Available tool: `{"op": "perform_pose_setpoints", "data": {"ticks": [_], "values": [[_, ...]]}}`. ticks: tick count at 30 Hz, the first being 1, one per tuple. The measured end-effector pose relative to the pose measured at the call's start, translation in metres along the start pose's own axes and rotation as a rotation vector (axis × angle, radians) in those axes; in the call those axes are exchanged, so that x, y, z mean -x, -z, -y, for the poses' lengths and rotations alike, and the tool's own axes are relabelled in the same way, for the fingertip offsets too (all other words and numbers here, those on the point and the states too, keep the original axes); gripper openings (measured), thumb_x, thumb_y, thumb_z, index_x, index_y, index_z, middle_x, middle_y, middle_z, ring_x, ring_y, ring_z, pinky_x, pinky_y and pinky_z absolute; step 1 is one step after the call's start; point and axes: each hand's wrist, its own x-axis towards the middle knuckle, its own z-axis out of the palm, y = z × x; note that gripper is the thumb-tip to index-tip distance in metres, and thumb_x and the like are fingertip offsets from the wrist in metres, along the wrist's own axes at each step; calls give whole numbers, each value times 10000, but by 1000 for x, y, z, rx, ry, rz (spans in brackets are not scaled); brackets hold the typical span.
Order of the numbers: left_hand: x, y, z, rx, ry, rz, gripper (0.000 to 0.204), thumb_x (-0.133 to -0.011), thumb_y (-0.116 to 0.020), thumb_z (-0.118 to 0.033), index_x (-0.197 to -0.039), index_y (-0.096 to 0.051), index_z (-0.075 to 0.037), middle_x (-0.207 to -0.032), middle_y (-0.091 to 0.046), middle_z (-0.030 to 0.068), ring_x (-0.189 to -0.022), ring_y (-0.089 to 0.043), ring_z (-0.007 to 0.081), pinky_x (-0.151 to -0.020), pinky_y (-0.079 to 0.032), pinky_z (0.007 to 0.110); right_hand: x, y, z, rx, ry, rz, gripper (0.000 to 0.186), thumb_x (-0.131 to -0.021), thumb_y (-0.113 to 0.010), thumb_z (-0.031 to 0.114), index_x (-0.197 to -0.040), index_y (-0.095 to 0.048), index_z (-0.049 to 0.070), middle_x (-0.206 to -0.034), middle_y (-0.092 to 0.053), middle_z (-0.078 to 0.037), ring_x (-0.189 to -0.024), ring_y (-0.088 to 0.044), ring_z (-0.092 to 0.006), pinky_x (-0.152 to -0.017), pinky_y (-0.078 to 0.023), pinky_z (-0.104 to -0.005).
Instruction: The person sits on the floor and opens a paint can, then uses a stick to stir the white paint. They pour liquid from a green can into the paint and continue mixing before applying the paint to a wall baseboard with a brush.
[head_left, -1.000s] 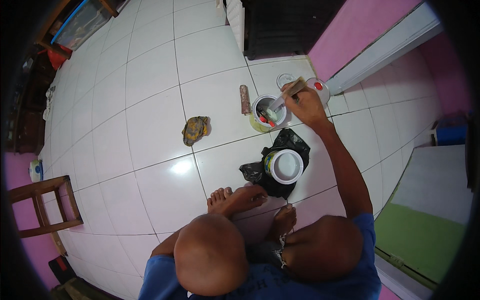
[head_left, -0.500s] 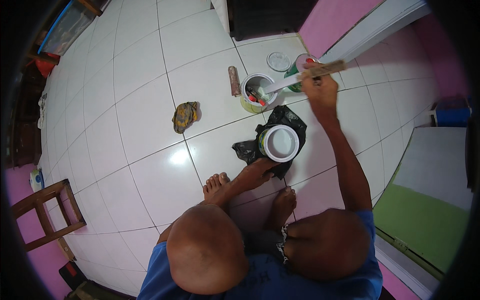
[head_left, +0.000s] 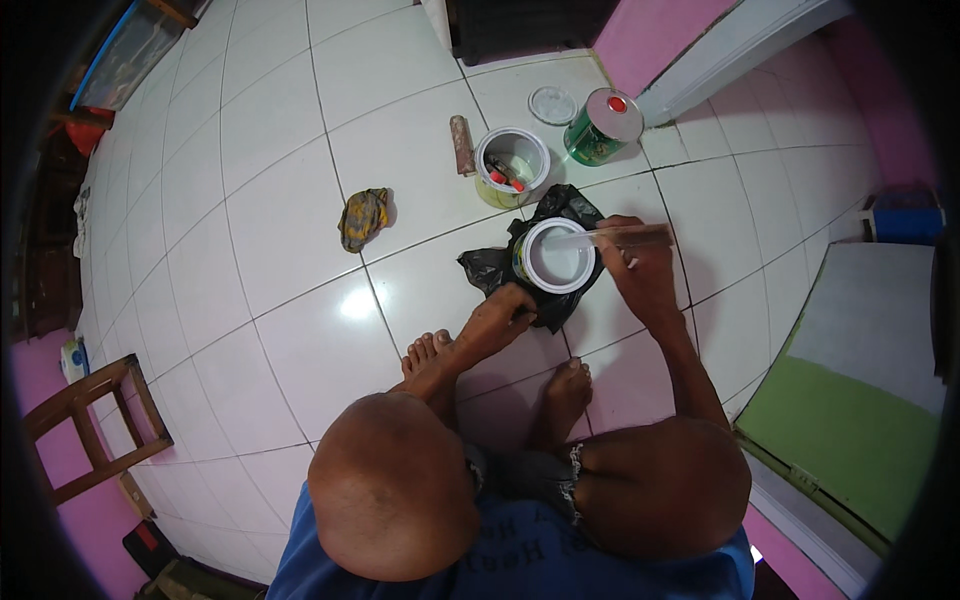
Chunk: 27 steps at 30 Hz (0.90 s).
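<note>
My right hand (head_left: 640, 265) is closed round the bare end of a wooden stirring stick (head_left: 640, 236). The stick's pale, paint-coated end reaches over the rim into an open paint can (head_left: 532, 280) of whitish paint. Beneath the can lies a crumpled black plastic bag (head_left: 488, 268). My left hand (head_left: 497, 318) is at the near left side of the can, by the bag, fingers curled; what they hold, if anything, is hidden. Just beyond stands a second open can (head_left: 497, 190) with red-tipped tools (head_left: 508, 178) inside.
A paint roller sleeve (head_left: 461, 146), a round lid (head_left: 552, 105) and a green tin with a red cap (head_left: 604, 128) are on the tiles at the far side. A stained rag (head_left: 363, 219) lies to the left. At right is a green and grey panel (head_left: 850, 400).
My right hand has brought the stick from the second can nearer to me, into the paint can. My left hand has shifted slightly left along the can's near side.
</note>
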Motion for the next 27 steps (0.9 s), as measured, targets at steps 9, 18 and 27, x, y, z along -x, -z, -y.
{"op": "perform_pose_setpoints", "data": {"ticks": [9, 18, 27], "values": [[-29, 2, -35, -146, -40, -356, 1070, -699, -938, -120, -1547, -293, -21, -1473, -432, 232, -1371, -481, 400, -1118, -448, 466, 2, -4, -8, 211, 165, 188, 98, -887, -732, 26, -984, -734, 10, -1002, -732, -98, -832, -736, -228, -713, -578, -334], [-54, -6, -21, -60, 93, -285, 1145, -650, -970, -239, -1540, -304, 32, -1531, -426, 269, -1430, -414, 433, -1205, -347, 478, 2, -21, -17, 37, 191, 125, 88, -875, -719, 71, -952, -731, 30, -992, -729, -102, -848, -736, -294, -740, -585, -398], [-52, -4, -11, -112, 80, -294, 1149, -642, -975, -281, -1537, -325, 34, -1506, -462, 271, -1419, -428, 434, -1189, -361, 485, 14, -8, -17, 105, 134, 180, 83, -887, -706, 72, -953, -727, 27, -998, -723, -113, -835, -731, -299, -740, -585, -382]]}}
